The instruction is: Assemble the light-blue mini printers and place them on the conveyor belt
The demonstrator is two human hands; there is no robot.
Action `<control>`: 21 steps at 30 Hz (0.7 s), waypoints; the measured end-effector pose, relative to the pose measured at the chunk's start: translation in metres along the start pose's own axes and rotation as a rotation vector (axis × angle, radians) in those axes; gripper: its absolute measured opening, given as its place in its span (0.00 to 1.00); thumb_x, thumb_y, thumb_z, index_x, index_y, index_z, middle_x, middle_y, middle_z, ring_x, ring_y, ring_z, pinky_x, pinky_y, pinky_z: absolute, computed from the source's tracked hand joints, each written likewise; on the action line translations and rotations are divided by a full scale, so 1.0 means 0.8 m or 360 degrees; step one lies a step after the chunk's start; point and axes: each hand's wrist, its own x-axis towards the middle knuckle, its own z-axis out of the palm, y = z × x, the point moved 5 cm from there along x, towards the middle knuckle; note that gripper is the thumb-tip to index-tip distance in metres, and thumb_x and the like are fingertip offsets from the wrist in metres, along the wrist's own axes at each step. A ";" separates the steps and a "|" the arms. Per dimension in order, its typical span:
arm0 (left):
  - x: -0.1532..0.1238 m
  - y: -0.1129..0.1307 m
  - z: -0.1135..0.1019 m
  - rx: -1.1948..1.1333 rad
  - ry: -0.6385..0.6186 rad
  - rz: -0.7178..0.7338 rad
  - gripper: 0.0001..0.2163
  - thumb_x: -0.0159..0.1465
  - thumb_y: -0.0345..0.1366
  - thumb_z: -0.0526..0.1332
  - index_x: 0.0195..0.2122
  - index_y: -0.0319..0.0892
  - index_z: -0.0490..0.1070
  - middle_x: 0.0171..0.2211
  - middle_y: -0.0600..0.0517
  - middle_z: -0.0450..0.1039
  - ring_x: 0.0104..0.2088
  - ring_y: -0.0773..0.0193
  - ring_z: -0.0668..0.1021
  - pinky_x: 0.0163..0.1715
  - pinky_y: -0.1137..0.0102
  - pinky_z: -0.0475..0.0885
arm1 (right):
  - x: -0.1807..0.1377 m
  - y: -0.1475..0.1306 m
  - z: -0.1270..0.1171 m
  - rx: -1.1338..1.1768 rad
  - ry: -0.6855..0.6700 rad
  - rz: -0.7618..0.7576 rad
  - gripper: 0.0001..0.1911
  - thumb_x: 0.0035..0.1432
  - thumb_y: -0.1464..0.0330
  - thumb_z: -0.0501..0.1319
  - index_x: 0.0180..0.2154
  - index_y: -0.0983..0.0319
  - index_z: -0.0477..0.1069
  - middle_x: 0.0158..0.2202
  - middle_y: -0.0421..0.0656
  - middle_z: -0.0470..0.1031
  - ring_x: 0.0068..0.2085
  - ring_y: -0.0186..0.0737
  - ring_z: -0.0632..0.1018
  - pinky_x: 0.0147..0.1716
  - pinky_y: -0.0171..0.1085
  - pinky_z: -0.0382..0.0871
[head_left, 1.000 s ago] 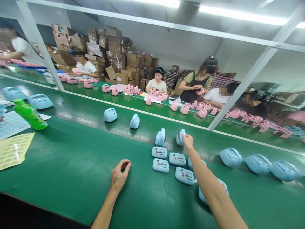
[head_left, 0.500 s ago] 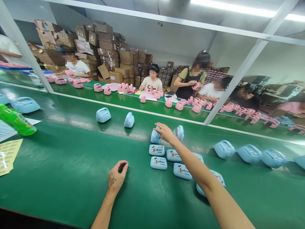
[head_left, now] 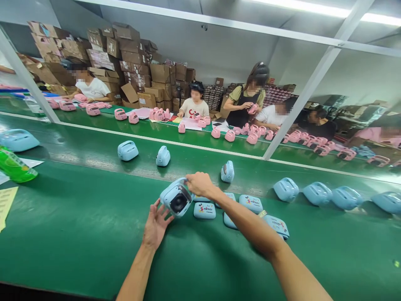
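Note:
My right hand is closed on the handle of a light blue speaker, lifted and tilted above the green table. A round black speaker cone on one side of it faces me. Below its lower left corner, my left hand is open, palm up with fingers spread, close against the casing; firm contact is hard to make out. To the right lie several flat light blue covers with a printed mouse figure and lettering, one of them a cover just below the right hand. My right forearm partly hides others.
More blue speakers stand along the belt, such as a speaker at left and a speaker at right. A green bottle and a yellow sheet lie at left. Co-workers with pink speakers sit or stand beyond a white frame.
My right hand has picked the blue speaker off the belt and brought it left and nearer. My left hand has opened from a curled shape and turned palm up beneath it.

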 end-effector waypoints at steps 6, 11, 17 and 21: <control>-0.029 -0.023 -0.002 -0.0627 -0.0031 -0.0481 0.20 0.69 0.46 0.59 0.59 0.46 0.73 0.45 0.41 0.83 0.47 0.46 0.84 0.52 0.45 0.76 | -0.045 0.006 0.039 0.0233 -0.0158 -0.0078 0.23 0.66 0.51 0.58 0.56 0.54 0.74 0.48 0.44 0.83 0.51 0.47 0.82 0.44 0.39 0.74; -0.031 -0.005 -0.034 -0.0764 0.0158 -0.0378 0.26 0.65 0.51 0.63 0.64 0.55 0.68 0.53 0.46 0.80 0.54 0.42 0.80 0.55 0.37 0.71 | -0.093 0.036 0.078 0.0121 -0.0213 0.0118 0.21 0.50 0.66 0.72 0.47 0.61 0.77 0.49 0.51 0.81 0.50 0.54 0.80 0.44 0.42 0.75; -0.030 0.008 -0.021 -0.0810 0.0100 -0.0449 0.27 0.64 0.52 0.64 0.64 0.53 0.68 0.59 0.43 0.75 0.63 0.37 0.72 0.59 0.34 0.64 | -0.113 0.039 0.109 0.0168 -0.0133 0.0191 0.20 0.55 0.72 0.67 0.51 0.64 0.72 0.53 0.54 0.76 0.54 0.52 0.76 0.51 0.45 0.72; -0.035 0.013 -0.012 -0.0770 0.0171 -0.0254 0.24 0.66 0.50 0.62 0.61 0.49 0.71 0.53 0.42 0.79 0.56 0.42 0.79 0.53 0.42 0.74 | -0.111 0.055 0.120 0.0694 -0.0021 0.0255 0.27 0.51 0.64 0.71 0.52 0.63 0.71 0.49 0.53 0.77 0.51 0.53 0.77 0.51 0.48 0.72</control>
